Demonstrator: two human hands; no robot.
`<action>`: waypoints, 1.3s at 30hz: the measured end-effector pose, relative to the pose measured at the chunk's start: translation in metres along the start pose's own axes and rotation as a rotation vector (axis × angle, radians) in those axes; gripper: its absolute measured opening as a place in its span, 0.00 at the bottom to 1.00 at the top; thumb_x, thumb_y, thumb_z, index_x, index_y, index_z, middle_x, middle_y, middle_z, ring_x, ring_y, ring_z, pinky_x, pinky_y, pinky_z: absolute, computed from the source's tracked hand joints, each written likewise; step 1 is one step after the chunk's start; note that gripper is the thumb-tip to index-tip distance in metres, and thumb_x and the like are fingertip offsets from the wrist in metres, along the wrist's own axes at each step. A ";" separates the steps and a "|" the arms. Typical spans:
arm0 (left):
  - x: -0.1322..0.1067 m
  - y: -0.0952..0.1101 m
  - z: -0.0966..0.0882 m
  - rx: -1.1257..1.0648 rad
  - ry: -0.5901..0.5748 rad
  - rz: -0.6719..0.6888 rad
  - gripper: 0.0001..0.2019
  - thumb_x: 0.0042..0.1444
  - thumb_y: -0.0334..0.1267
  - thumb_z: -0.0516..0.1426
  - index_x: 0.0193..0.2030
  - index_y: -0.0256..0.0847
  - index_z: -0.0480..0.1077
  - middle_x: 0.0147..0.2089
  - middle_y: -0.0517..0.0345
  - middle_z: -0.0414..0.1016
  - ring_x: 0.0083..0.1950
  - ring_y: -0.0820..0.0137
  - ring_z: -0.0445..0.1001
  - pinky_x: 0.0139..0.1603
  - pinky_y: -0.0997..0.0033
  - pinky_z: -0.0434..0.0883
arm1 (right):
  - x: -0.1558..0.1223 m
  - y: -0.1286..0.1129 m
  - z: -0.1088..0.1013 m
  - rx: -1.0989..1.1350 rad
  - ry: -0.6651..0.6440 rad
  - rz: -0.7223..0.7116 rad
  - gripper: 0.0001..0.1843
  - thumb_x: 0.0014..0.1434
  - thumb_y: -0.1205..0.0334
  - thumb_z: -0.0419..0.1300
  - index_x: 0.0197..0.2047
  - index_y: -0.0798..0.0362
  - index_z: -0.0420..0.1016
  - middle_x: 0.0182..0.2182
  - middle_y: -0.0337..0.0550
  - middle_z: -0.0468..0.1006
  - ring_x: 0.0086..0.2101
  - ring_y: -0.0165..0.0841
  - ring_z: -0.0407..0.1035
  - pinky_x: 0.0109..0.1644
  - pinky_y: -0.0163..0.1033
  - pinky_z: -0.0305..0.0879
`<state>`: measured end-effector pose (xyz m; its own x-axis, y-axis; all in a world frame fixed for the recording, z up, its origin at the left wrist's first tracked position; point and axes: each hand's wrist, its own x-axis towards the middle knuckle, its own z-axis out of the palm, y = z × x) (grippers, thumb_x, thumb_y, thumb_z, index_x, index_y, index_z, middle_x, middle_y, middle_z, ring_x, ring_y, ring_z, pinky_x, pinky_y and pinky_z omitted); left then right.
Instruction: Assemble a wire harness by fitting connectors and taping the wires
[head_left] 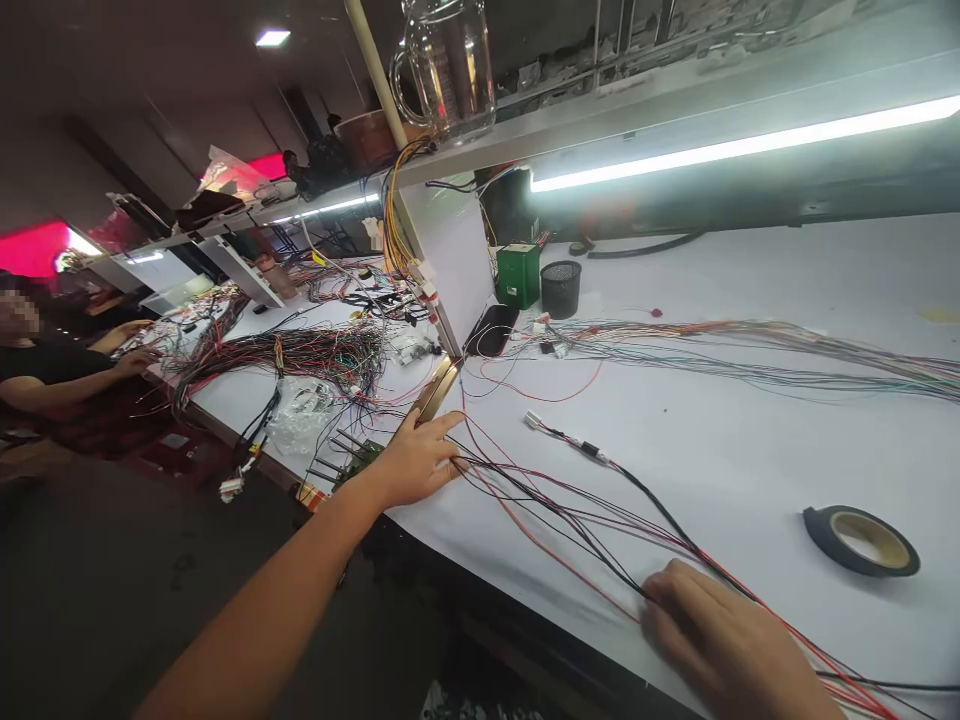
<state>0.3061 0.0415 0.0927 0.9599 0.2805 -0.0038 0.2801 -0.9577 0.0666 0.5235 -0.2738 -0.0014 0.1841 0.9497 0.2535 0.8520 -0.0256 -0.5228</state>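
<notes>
Red and black wires [555,497] run loosely across the white tabletop. At their far left end, my left hand [416,460] rests with fingers spread, its fingertips touching or close to the wires. My right hand [720,630], low at the right, is closed around the same wires; its fingertips are partly hidden and slightly blurred. Behind the wires lies a black sleeved cable [652,497] with a white connector [533,419] at its end. A roll of black tape [862,540] lies flat to the right of my right hand.
A metal strip [437,388] and a divider panel [442,250] stand beyond my left hand. Behind are a green box [517,276], a black mesh cup [560,290], a phone [493,330] and a long wire bundle [750,345]. A person [60,360] works at far left beside tangled harnesses [300,355].
</notes>
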 end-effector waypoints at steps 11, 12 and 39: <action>-0.018 -0.036 -0.018 0.150 0.176 -0.439 0.19 0.57 0.35 0.53 0.55 0.43 0.69 0.51 0.49 0.74 0.53 0.57 0.70 0.55 0.52 0.62 | -0.003 0.004 0.002 0.062 -0.088 0.110 0.08 0.66 0.59 0.47 0.35 0.47 0.63 0.27 0.34 0.70 0.25 0.31 0.66 0.29 0.36 0.60; -0.019 -0.031 -0.018 0.176 0.174 -0.417 0.25 0.55 0.32 0.53 0.60 0.43 0.64 0.57 0.47 0.70 0.57 0.55 0.67 0.57 0.50 0.61 | -0.003 0.003 0.001 0.085 -0.104 0.142 0.08 0.65 0.59 0.48 0.35 0.47 0.63 0.27 0.34 0.70 0.25 0.31 0.66 0.29 0.36 0.60; 0.034 0.151 0.045 -0.235 0.137 0.333 0.10 0.63 0.35 0.49 0.48 0.40 0.69 0.37 0.56 0.72 0.37 0.69 0.67 0.34 0.70 0.62 | -0.002 0.001 -0.007 0.288 -0.045 0.216 0.11 0.65 0.58 0.52 0.49 0.46 0.71 0.38 0.39 0.77 0.37 0.35 0.71 0.40 0.40 0.67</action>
<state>0.3815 -0.0967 0.0582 0.9821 -0.0206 0.1875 -0.0712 -0.9610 0.2674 0.5276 -0.2779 0.0026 0.3176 0.9449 0.0789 0.6215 -0.1446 -0.7699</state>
